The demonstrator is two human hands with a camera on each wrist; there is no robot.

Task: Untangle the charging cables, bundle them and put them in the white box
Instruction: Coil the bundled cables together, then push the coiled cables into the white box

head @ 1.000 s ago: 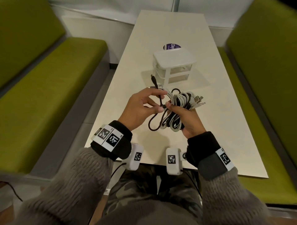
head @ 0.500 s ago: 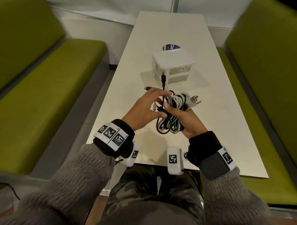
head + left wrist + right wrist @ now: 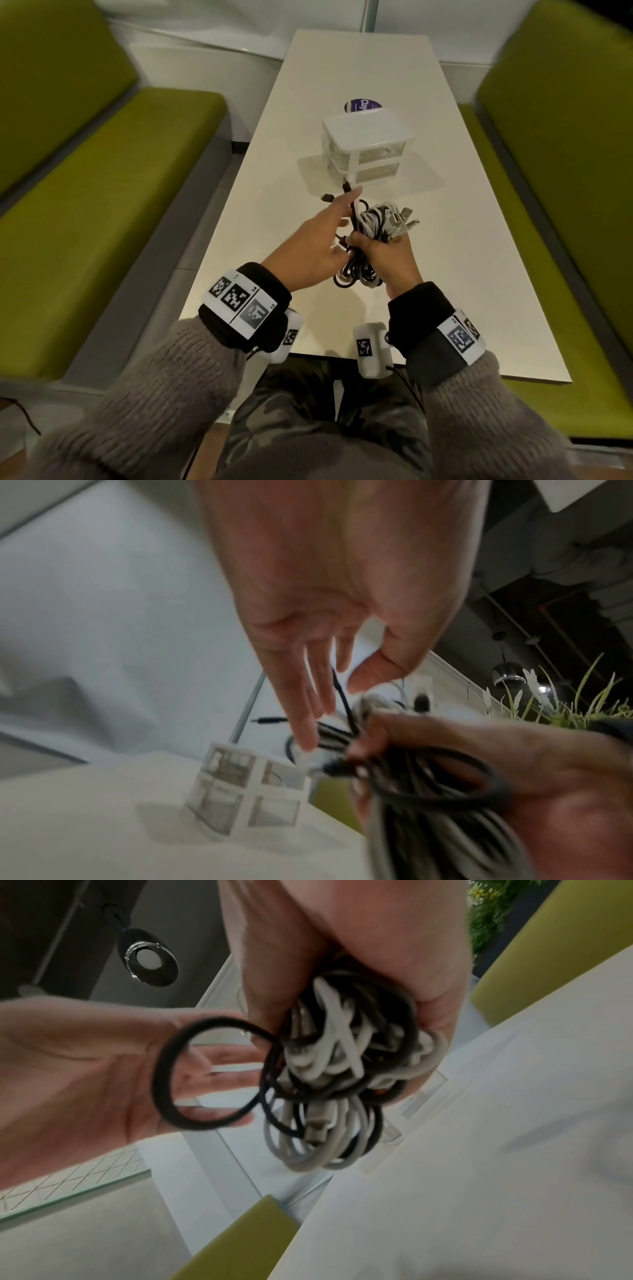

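Observation:
My right hand (image 3: pixel 387 260) grips a coiled bundle of white and black charging cables (image 3: pixel 373 222) above the table's near half; USB plugs stick out on its far right side. My left hand (image 3: pixel 329 236) reaches across the bundle's left side with straight fingers, thumb apart. Its fingers (image 3: pixel 308 723) touch a black cable whose plug end (image 3: pixel 346 183) pokes up past my index fingertip. A loose black loop (image 3: pixel 161 1083) hangs from the bundle (image 3: pixel 342 1056) below the right hand (image 3: pixel 346 961). The white box (image 3: pixel 366 137), a small closed two-tier drawer unit, stands just beyond the hands.
The long cream table (image 3: pixel 479 274) runs away from me. A purple round sticker (image 3: pixel 359 104) lies behind the box. Green benches flank it on the left (image 3: pixel 102 205) and right (image 3: pixel 565 171). A potted plant (image 3: pixel 565 704) shows in the left wrist view.
My left hand has gone from pinching the black cable beside the bundle to reaching forward over it with straightened fingers. The hanging black loop has got smaller; its plug end now points toward the box.

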